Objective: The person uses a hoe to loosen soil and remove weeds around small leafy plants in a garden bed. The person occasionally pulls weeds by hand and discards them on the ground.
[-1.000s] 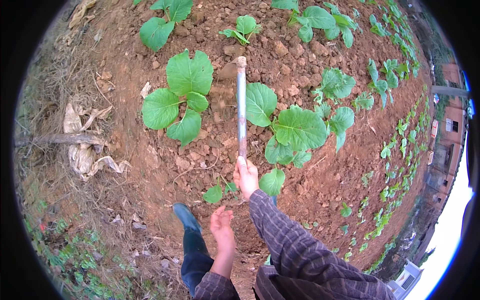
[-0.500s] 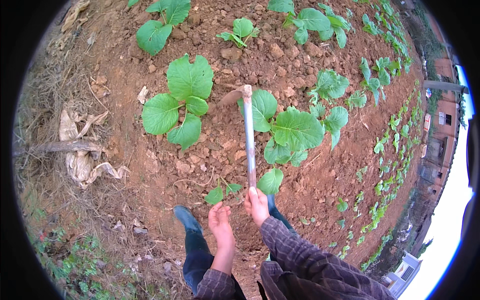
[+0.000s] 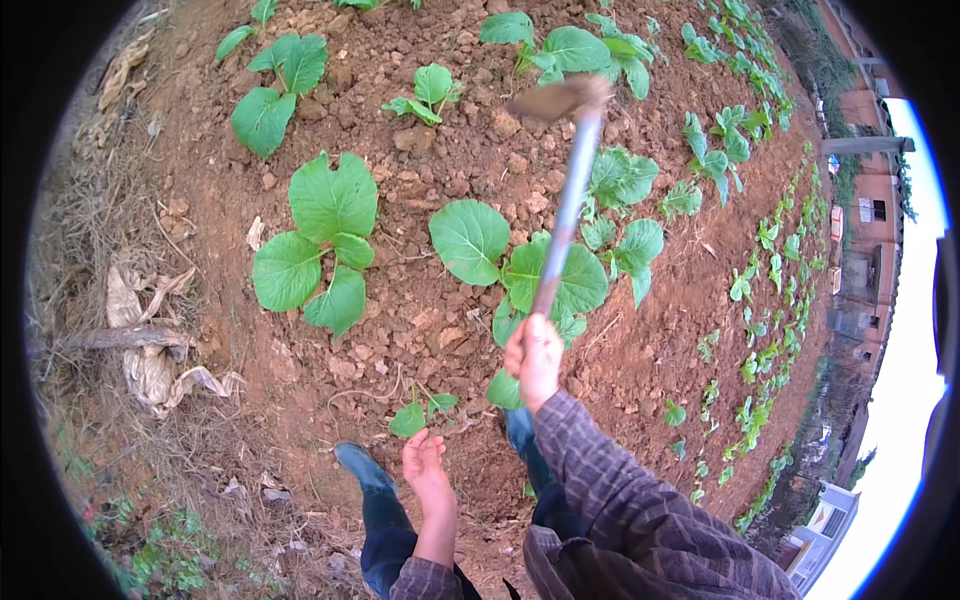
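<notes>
My right hand (image 3: pixel 538 358) is wrapped round the handle of a short hoe (image 3: pixel 566 220), which slants up and away to the right. The hoe's soil-coloured blade (image 3: pixel 555 98) is blurred and held above the bed, partly covering the leaves beyond. My left hand (image 3: pixel 428 470) hangs low with loosely bent fingers and nothing visible in them. Its fingertips overlap the edge of a small seedling (image 3: pixel 408 419) in view; I cannot tell whether they touch. Large leafy plants stand beyond, one to the left (image 3: pixel 333 205) and one under the handle (image 3: pixel 575 280).
My dark boots (image 3: pixel 368 468) stand on reddish, cloddy soil (image 3: pixel 430 330). Dry grass and a pale crumpled cloth (image 3: pixel 150 375) lie at the left, by a wooden pole (image 3: pixel 125 338). Rows of smaller plants (image 3: pixel 765 350) run along the right, before a brick building (image 3: pixel 872 210).
My right hand has lifted the hoe up and to the right, its blade leaving the gap between the large plants. My left hand has shifted slightly left and down. The whole view has shifted.
</notes>
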### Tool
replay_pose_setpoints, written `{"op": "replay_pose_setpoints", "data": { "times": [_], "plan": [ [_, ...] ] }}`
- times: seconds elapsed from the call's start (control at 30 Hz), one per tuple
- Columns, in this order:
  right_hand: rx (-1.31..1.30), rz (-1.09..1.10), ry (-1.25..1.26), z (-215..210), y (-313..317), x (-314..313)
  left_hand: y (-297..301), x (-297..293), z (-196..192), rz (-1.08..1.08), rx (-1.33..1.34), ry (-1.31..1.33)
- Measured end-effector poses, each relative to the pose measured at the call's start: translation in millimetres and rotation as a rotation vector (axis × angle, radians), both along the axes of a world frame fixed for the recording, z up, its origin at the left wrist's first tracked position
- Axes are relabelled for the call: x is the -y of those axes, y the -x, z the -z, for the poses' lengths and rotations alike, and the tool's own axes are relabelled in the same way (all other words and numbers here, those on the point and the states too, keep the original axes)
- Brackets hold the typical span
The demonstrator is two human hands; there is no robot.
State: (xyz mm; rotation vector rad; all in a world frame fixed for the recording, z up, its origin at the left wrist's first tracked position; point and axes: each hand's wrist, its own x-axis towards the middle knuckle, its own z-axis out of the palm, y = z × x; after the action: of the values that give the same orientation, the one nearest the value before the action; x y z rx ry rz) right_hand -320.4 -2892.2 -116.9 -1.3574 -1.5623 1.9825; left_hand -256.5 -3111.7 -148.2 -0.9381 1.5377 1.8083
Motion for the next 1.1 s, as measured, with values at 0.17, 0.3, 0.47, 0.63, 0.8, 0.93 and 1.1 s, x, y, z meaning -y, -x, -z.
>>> {"op": "replay_pose_setpoints", "data": {
  "times": [0.17, 0.3, 0.47, 0.63, 0.8, 0.93, 1.1],
  "plan": [
    [0.124, 0.039, 0.4, 10.0, -14.3, 10.8, -4.4, -1.3, 15.2, -0.015, -0.036, -0.015],
    [0.026, -0.139, -0.01, -30.1, 16.1, -39.5, -15.7, 2.7, 25.5, -0.025, -0.065, -0.004],
    [-0.091, -0.14, -0.288, -16.4, 69.2, -123.4, -16.6, -6.0, 16.2, -0.015, -0.025, -0.011],
    [0.333, -0.131, 0.036, 9.1, 21.6, -155.5, -18.9, -15.9, 24.8, 0.015, -0.016, 0.015],
    [0.042, -0.113, -0.111, -27.3, -12.0, -140.9, -26.7, 13.9, 49.3, -0.078, -0.035, -0.028],
    [0.18, -0.07, -0.039, 5.8, -54.8, -145.0, -19.6, -14.1, 24.2, 0.059, -0.03, 0.013],
    [0.324, -0.028, 0.195, 31.3, -115.4, -124.3, -25.1, -14.7, 21.9, 0.066, 0.017, 0.04]
  ]
}}
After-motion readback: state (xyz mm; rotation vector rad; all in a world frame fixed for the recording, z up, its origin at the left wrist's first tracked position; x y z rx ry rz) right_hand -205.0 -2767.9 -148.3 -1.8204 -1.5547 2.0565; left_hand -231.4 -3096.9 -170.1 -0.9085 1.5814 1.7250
